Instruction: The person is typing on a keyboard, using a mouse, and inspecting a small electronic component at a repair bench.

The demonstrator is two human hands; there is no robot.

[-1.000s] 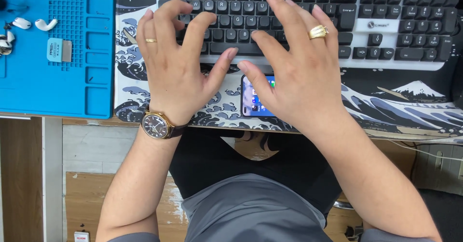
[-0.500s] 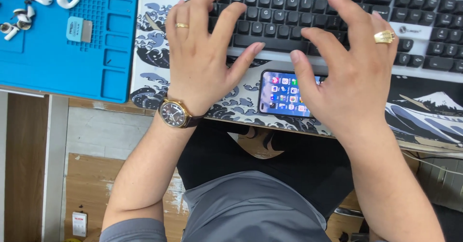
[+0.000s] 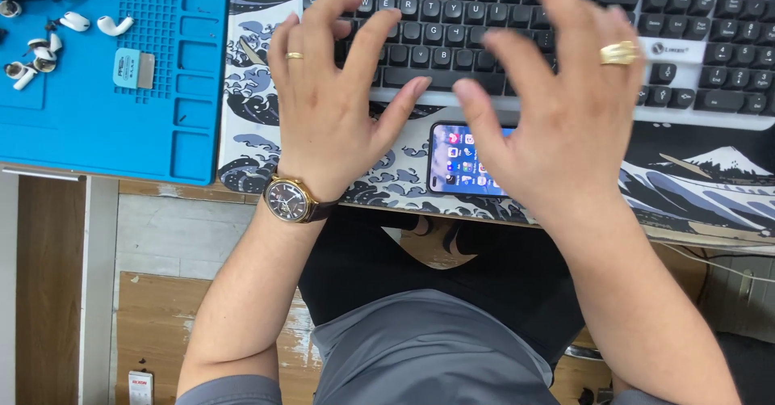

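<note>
My left hand (image 3: 331,102), with a gold ring and a brown-strapped wristwatch (image 3: 289,201), rests spread on the left keys of a grey-and-white keyboard (image 3: 686,58). My right hand (image 3: 565,106), also ringed, hovers spread and blurred over the middle keys. A smartphone (image 3: 456,159) with a lit screen of app icons lies flat on the wave-print desk mat (image 3: 702,179), just below the keyboard and partly hidden under my right hand. Neither hand holds anything.
A blue silicone work mat (image 3: 105,122) lies at the left with several white earbuds (image 3: 77,24) and a small blue-and-grey tool (image 3: 133,69). The desk's front edge runs below the phone; my lap and the wooden floor (image 3: 153,324) show beneath.
The view has shifted, so the phone, keyboard and mats sit further right in the frame. More of the phone is uncovered, and my right hand's fingers have spread wider over the keys.
</note>
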